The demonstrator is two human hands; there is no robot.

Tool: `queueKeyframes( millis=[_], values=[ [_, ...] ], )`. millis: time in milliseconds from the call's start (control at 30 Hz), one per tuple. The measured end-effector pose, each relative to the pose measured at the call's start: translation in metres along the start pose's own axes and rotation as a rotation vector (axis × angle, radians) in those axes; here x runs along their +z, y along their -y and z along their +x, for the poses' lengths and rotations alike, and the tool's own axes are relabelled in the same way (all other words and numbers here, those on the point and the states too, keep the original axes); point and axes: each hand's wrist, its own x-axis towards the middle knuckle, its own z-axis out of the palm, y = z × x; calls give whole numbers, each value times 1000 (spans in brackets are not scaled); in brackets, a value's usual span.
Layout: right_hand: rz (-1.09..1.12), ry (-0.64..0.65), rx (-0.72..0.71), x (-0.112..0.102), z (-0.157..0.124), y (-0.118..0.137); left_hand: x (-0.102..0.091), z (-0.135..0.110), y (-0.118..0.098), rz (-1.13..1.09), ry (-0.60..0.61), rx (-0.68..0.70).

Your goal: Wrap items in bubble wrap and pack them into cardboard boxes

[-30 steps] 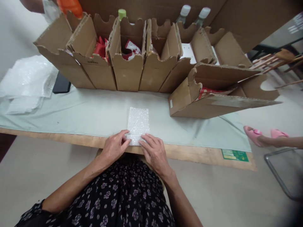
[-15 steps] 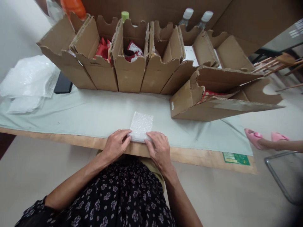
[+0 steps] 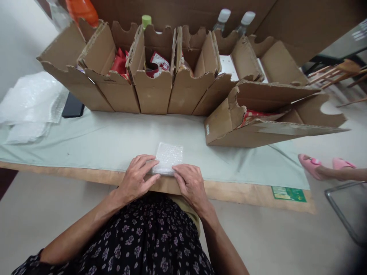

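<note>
A small folded piece of bubble wrap [image 3: 168, 157] lies on the pale green cloth close to the table's front edge. My left hand [image 3: 140, 175] is at its left side, thumb and fingers spread apart, the fingertips touching or very near the plastic. At the near right corner, my right hand [image 3: 189, 180] has its fingers and thumb closed on the edge of the wrap. Whether anything lies inside the folded wrap cannot be made out.
Several cardboard bins [image 3: 151, 93] line the back, some with red packets. Another bin [image 3: 229, 131] lies at right. Bubble wrap sheets [image 3: 31, 99] and a black phone [image 3: 73, 105] are at left. Bottles stand behind. A person's pink shoes [image 3: 311, 166] show at right.
My left hand's thumb and fingers have spread apart. My right hand and the bubble wrap have shifted slightly left in view, and the camera view has moved a little.
</note>
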Motion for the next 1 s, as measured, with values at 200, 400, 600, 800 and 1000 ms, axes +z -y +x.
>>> queueKeyframes(
  millis=[200, 400, 600, 800, 1000],
  values=[
    [27, -29, 120, -2, 2, 0, 11, 12, 9, -37, 17, -89],
    [-144, 4, 22, 4, 7, -3, 23, 28, 20, 42, 0, -170],
    [-83, -4, 93, 11, 20, -9, 12, 13, 6, -249, -115, -471],
    [149, -74, 182, 17, 15, 12, 13, -5, -17, -885, -59, -757],
    [303, -40, 262, 11, 1, 25, 15, 3, -28, -949, -40, -733]
  ],
)
